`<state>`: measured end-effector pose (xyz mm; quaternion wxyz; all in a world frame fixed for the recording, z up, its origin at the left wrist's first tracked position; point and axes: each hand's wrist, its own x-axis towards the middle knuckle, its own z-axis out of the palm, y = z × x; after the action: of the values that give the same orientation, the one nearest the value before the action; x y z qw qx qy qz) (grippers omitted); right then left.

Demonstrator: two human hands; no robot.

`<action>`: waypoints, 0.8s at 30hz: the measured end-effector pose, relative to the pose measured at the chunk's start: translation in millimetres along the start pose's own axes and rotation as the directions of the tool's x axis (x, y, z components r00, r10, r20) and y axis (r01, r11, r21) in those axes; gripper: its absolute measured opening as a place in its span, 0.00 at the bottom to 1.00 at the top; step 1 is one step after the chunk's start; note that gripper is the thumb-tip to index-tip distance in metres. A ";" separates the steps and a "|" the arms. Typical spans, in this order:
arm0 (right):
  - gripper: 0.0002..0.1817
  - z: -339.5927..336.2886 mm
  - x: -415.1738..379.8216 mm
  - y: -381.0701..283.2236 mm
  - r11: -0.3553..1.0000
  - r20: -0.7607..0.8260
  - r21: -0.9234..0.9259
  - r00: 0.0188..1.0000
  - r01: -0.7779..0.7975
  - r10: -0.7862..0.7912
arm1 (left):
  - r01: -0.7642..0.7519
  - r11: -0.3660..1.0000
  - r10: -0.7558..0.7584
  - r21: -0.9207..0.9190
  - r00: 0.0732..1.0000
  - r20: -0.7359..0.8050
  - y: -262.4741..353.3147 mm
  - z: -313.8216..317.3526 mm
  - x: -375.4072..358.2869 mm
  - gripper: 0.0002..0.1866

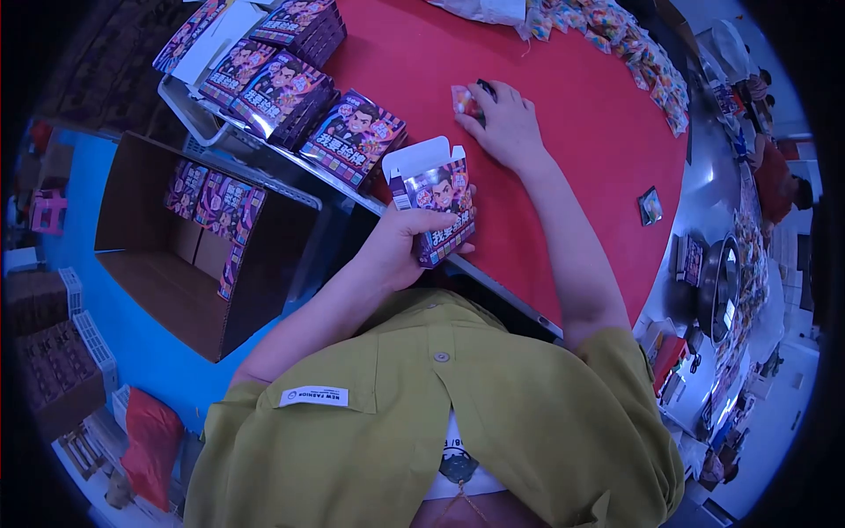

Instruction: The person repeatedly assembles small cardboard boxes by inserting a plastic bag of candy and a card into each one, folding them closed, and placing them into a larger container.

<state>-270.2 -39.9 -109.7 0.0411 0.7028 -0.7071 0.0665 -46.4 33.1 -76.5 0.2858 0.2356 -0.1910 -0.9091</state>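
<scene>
My left hand (400,242) is wrapped around a small printed carton (433,198), purple with a cartoon figure. Its white top flaps stand up and the carton is tilted. My right hand (509,128) is over the red tabletop, its thumb and fingers closed around a small clear sweet packet (462,101) with orange and red contents. A small black packet (484,88) shows by the same fingertips; part of it is hidden. Beside the carton in my left hand, a stack of closed cartons (355,136) stands at the table's edge.
More stacked cartons (280,92) stand at the upper left by a white crate (189,123). An open cardboard box (154,260) partly filled with cartons stands below left. Many sweet packets (647,66) line the table's far right. One dark packet (650,206) lies at right. People are in the background.
</scene>
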 end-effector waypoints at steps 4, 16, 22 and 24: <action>0.31 -27.8 -99.1 -24.3 0.999 -0.005 0.012 0.999 -0.041 0.041 | 0.019 1.000 -0.019 -0.005 0.999 -0.046 2.8 1.5 -4.3 0.23; 0.28 -32.1 -174.0 -36.0 0.901 -0.178 0.387 0.942 -0.198 0.283 | 0.171 0.961 -0.177 0.218 0.984 0.007 -4.3 12.0 6.9 0.21; 0.24 -37.3 -196.0 -32.7 0.889 -0.086 0.309 0.921 -0.337 0.379 | 0.223 0.948 -0.235 0.226 0.972 0.027 -3.9 13.3 8.5 0.21; 0.22 -29.5 -195.5 -28.4 0.883 -0.117 0.372 0.929 -0.287 0.351 | 0.224 0.946 -0.240 0.235 0.970 0.045 -5.8 15.3 8.6 0.21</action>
<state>-241.1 157.7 -109.2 -0.0312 0.5633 -0.7836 0.2602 -63.3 35.5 -69.6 0.1406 0.2541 -0.2755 -0.9164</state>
